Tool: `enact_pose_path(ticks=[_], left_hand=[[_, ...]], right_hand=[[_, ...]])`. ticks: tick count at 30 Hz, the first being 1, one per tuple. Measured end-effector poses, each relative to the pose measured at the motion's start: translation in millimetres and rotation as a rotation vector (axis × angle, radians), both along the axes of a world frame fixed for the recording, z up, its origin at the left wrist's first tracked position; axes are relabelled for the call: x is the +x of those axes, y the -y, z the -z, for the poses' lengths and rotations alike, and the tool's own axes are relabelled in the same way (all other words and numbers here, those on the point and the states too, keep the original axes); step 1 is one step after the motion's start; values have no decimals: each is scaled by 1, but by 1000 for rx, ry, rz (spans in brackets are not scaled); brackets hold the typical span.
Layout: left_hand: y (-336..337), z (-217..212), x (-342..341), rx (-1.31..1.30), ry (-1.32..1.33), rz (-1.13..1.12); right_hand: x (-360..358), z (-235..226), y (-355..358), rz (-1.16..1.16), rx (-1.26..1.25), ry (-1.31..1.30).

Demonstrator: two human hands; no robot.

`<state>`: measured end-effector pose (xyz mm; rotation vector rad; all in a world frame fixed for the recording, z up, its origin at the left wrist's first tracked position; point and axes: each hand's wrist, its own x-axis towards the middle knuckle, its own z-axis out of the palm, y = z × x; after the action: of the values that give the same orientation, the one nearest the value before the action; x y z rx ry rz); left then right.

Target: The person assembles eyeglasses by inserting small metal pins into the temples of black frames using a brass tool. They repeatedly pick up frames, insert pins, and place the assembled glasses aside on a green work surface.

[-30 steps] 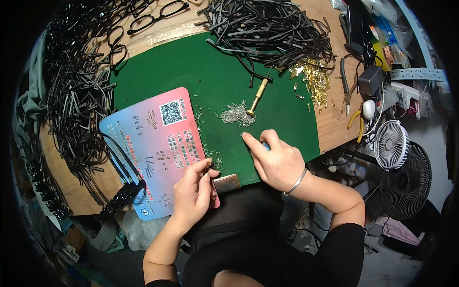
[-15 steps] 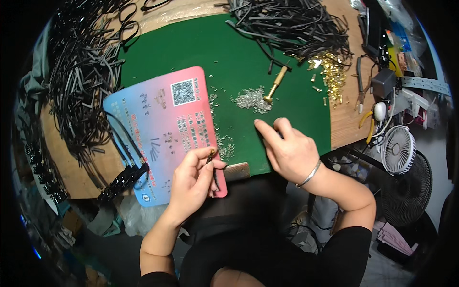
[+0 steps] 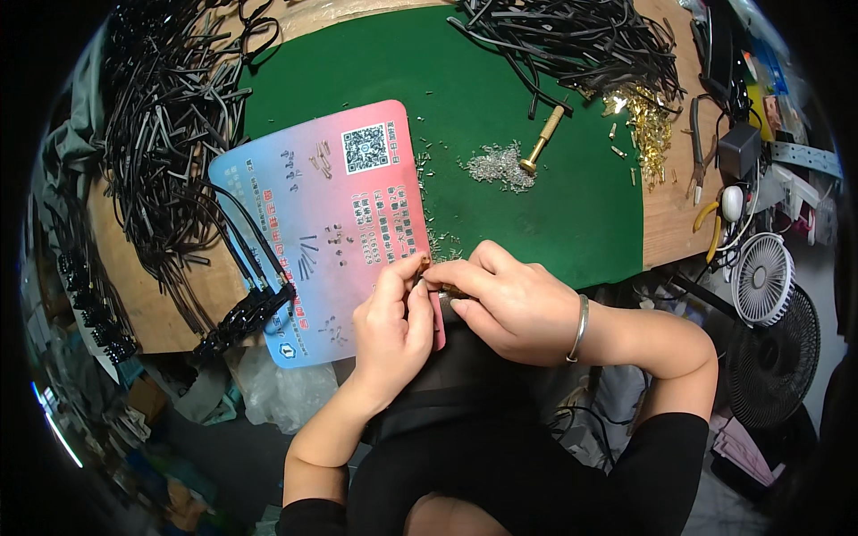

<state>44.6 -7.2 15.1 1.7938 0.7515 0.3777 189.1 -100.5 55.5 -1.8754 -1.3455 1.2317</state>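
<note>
At the near edge of the printed pink-and-blue mat (image 3: 313, 205), my left hand (image 3: 389, 339) is closed in a pinch on a thin black strip with a small gold metal piece at its end. My right hand (image 3: 523, 308) meets it there, thumb and forefinger pressed together beside the gold piece (image 3: 424, 264). What the right fingertips hold is too small and hidden to name. Beyond the hands lies a heap of tiny silver screws (image 3: 496, 166) on the green mat (image 3: 572, 214). A brass-coloured hand tool (image 3: 545, 140) rests against that heap.
Black strips lie heaped at the left (image 3: 161, 170) and far right (image 3: 590, 54). Gold metal pieces (image 3: 654, 134) are scattered beside pliers (image 3: 697, 152). A bundle of black eyeglass parts (image 3: 246, 320) sits on the printed mat's left corner. A white fan (image 3: 762, 279) stands at the right.
My right hand has come left and nearer, from the green mat beside the screws to my left fingertips. My left hand still holds the strip. The whole view has shifted slightly.
</note>
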Motion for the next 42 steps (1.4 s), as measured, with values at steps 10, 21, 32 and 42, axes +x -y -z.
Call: enact_pose_path(ticks=[10, 21, 32, 42], left_hand=[[4, -1, 3, 150, -34, 7], [0, -2, 3, 202, -16, 17], [-3, -8, 6, 174, -84, 29], [-30, -29, 75, 271, 60, 308]], right_hand=[[2, -11, -4, -87, -12, 182], [7, 0, -16, -97, -155, -78], [-8, -3, 6, -103, 138, 429], [26, 18, 31, 150, 235, 291]])
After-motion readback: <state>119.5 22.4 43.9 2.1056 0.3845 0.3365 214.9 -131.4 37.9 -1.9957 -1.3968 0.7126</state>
